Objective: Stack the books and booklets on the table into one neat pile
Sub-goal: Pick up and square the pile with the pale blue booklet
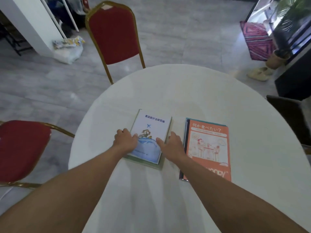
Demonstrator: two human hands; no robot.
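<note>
Both arms reach forward; the left hand (125, 140) and right hand (172, 145) clasp the white booklet's (152, 130) opposite edges, thumbs on its cover.

Grey plank floor (42, 91), two red gilt-framed chairs (114, 34).

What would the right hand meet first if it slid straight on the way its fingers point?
Probably the right edge of the white booklet, which the right hand now touches; past that, only bare table. The orange booklet lies off to the side, out of that line.
</note>
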